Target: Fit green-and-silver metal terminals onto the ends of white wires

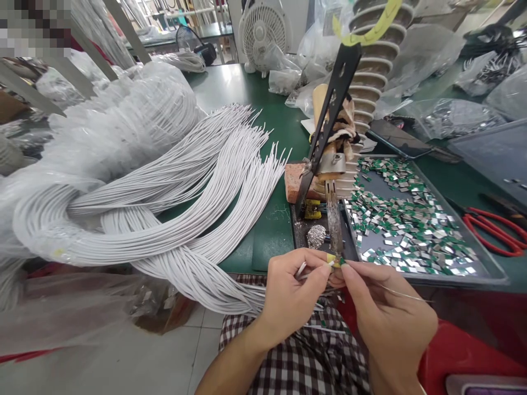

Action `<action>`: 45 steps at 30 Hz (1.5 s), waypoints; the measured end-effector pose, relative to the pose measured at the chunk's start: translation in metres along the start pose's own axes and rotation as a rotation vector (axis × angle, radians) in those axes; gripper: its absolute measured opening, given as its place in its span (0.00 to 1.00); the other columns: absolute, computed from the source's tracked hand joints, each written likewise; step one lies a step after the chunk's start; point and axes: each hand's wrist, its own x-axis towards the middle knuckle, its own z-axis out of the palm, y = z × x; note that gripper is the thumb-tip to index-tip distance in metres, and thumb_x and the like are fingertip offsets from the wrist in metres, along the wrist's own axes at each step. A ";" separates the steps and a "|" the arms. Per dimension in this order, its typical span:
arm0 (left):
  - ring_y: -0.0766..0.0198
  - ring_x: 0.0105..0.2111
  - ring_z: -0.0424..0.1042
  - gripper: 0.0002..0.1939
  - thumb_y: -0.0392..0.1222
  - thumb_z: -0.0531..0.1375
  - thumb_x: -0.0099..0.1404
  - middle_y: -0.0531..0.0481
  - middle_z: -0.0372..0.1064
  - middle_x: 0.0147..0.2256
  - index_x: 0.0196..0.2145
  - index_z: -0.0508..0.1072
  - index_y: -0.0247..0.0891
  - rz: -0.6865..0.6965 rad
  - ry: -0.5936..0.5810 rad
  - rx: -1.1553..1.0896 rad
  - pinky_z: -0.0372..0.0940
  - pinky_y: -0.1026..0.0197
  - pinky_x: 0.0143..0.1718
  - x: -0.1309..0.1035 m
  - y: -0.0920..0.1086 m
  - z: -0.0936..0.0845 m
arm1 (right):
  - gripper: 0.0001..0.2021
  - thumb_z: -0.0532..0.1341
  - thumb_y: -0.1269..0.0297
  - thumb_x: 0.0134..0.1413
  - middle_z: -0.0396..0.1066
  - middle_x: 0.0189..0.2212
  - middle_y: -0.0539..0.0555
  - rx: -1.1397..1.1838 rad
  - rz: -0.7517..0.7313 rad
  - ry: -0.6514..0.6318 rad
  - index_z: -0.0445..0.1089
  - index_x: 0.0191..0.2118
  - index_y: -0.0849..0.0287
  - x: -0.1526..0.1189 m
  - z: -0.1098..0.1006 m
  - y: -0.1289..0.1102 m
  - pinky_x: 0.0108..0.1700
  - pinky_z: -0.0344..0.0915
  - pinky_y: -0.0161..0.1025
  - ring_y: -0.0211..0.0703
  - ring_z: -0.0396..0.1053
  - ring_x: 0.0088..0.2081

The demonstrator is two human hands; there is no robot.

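My left hand [290, 293] pinches a thin white wire [302, 267] between thumb and fingers, its yellow-taped fingertip at the wire's end. My right hand [385, 315] pinches a small green chip [341, 261] against that end and also holds a thin strand of solder wire [401, 294] trailing right. Both hands meet just below the tip of a soldering iron [334, 222] fixed on a stand [329, 118] at the table's front edge. A large bundle of white wires [173, 203] lies to the left.
A grey tray [465, 277] with several green chips sits right of the iron. Red-handled cutters [492, 230] lie further right. A brick [294, 181], a fan [263, 30] and plastic bags [457, 118] stand behind on the green table [242, 90]. My checked lap is below.
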 end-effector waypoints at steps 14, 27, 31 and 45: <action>0.63 0.30 0.77 0.08 0.32 0.62 0.61 0.44 0.81 0.33 0.24 0.76 0.35 0.001 -0.034 -0.044 0.70 0.66 0.30 -0.003 0.000 -0.003 | 0.01 0.68 0.66 0.58 0.78 0.25 0.47 0.016 -0.036 -0.036 0.78 0.34 0.53 -0.003 -0.002 0.002 0.27 0.74 0.31 0.36 0.75 0.23; 0.68 0.26 0.74 0.08 0.31 0.62 0.61 0.46 0.82 0.33 0.24 0.75 0.35 0.026 -0.023 0.003 0.64 0.70 0.25 -0.001 0.005 -0.004 | 0.17 0.68 0.79 0.55 0.80 0.42 0.50 -0.247 -0.453 -0.046 0.78 0.46 0.50 -0.001 -0.012 0.000 0.45 0.76 0.44 0.45 0.79 0.42; 0.69 0.25 0.73 0.08 0.31 0.62 0.61 0.48 0.82 0.33 0.24 0.75 0.35 0.017 0.002 -0.007 0.64 0.70 0.25 0.001 0.008 -0.004 | 0.15 0.70 0.79 0.54 0.80 0.40 0.50 -0.303 -0.569 0.010 0.79 0.44 0.54 0.005 -0.009 -0.003 0.43 0.75 0.38 0.40 0.77 0.40; 0.67 0.28 0.72 0.09 0.31 0.62 0.62 0.46 0.79 0.33 0.24 0.74 0.35 0.026 -0.044 0.017 0.63 0.69 0.26 -0.004 0.005 -0.007 | 0.09 0.58 0.74 0.65 0.74 0.32 0.48 -0.087 -0.333 -0.150 0.74 0.37 0.55 0.003 -0.017 -0.001 0.38 0.70 0.34 0.35 0.73 0.34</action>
